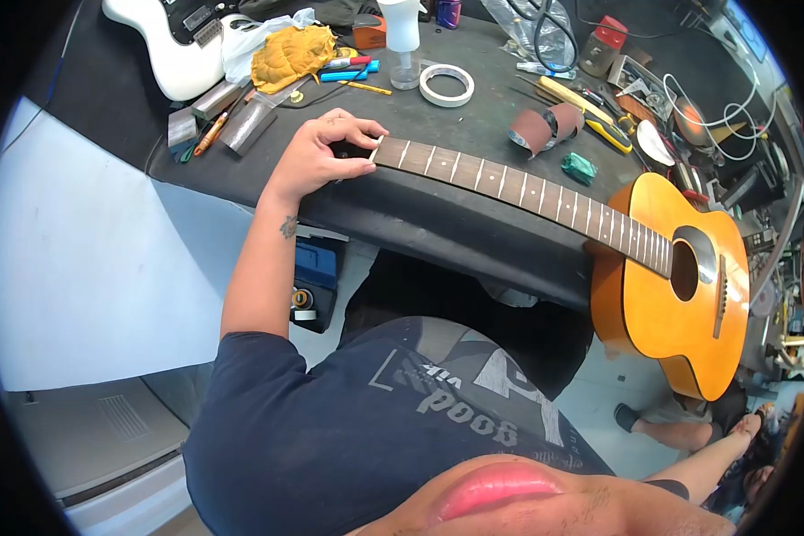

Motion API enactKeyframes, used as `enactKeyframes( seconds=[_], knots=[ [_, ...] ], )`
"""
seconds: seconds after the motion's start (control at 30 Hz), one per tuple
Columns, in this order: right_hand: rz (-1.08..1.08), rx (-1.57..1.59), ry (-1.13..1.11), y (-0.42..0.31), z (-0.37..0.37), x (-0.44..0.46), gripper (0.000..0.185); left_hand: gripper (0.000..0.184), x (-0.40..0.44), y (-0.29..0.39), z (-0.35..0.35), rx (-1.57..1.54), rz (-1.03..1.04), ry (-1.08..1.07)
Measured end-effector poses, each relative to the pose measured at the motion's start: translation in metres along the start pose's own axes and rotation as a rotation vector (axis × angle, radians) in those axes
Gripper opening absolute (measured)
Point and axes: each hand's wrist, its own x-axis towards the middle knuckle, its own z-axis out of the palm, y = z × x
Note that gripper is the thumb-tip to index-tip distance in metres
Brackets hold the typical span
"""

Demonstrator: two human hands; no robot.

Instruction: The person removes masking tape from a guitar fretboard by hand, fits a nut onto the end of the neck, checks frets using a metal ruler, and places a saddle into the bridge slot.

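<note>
An acoustic guitar (648, 308) with an orange-yellow top lies strings-side up, and no strings show on it. Its dark fretboard (527, 190) slants across the bench's front edge toward the left. My left hand (330, 156) grips the nut end of the neck, thumb on the near side and fingers on the far side. Behind that hand the headstock is mostly hidden. The guitar body hangs partly past the bench edge on the right. My right hand is out of view. Near the neck rest curled brown sandpaper (545, 129) and a small green bundle (579, 167).
On the dark bench (473, 138) are a tape roll (447, 85), a spray bottle (403, 45), a yellow cloth (292, 57) and a white electric guitar body (174, 49). Tools and cables crowd the right side. Another person's legs (679, 435) appear at lower right.
</note>
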Motion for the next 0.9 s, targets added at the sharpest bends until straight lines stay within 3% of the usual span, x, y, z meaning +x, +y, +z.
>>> enactKeyframes(
  seconds=[0.17,0.3,0.37,0.47,0.57,0.7,0.77,0.83,0.9],
  knots=[
    [-0.007,0.102,-0.206,-0.006,0.001,-0.007,0.033,0.03,0.0,0.0,0.0,0.019,0.0,0.002],
    [0.04,0.309,-0.673,-0.02,0.028,-0.082,0.031,0.03,0.001,-0.003,0.001,0.007,0.048,0.008],
    [0.051,0.373,-0.907,-0.019,0.054,-0.146,0.03,0.03,0.001,-0.003,0.0,0.05,0.086,0.007],
    [-0.159,0.151,-0.662,-0.035,0.151,-0.399,0.027,0.029,0.0,0.003,0.004,-0.012,0.001,0.029],
    [-0.258,-0.053,-0.827,-0.021,0.173,-0.502,0.018,0.029,0.0,0.009,0.01,-0.209,-0.089,0.078],
    [-0.443,0.007,-1.05,0.025,0.223,-0.614,0.008,0.032,0.001,0.0,-0.001,0.067,0.08,-0.014],
    [-0.539,-0.022,-1.125,0.045,0.247,-0.663,0.002,0.03,0.001,-0.007,-0.002,0.031,0.124,-0.01],
    [-0.438,0.025,-1.347,0.057,0.271,-0.705,0.004,0.029,0.001,-0.008,-0.002,0.053,0.15,-0.014],
    [-0.596,-0.062,-1.551,0.068,0.299,-0.735,0.007,0.029,0.0,-0.007,0.0,0.058,0.152,0.005]
  ],
)
